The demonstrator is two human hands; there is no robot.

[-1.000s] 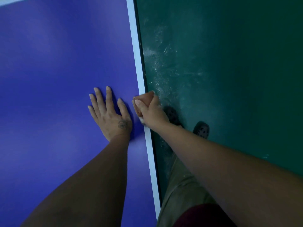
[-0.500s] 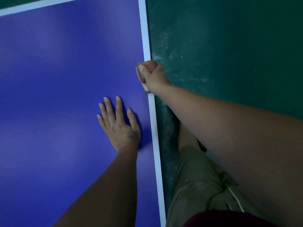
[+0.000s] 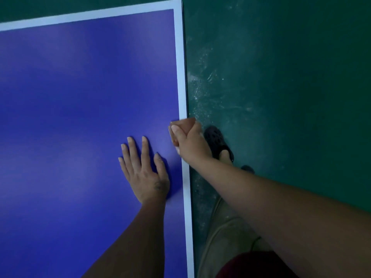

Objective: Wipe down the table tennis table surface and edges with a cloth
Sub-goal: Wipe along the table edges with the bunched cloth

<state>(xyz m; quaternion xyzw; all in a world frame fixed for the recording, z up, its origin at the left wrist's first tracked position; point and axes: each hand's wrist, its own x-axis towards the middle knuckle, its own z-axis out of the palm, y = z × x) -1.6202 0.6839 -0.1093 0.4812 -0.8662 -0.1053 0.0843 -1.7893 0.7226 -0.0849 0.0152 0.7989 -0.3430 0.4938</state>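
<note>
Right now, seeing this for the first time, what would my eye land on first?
The big blue table with its white border fills the left of the view. At its right edge the right hand grips an orange-brown cloth, while the left hand lies flat on the blue just beside it. Right of the table, the dark green floor shows pale dusty specks near the edge.

light: dim, bluish | soft sheen on bench centre-left | shadow lower frame | edges slightly bowed, soft focus
</note>
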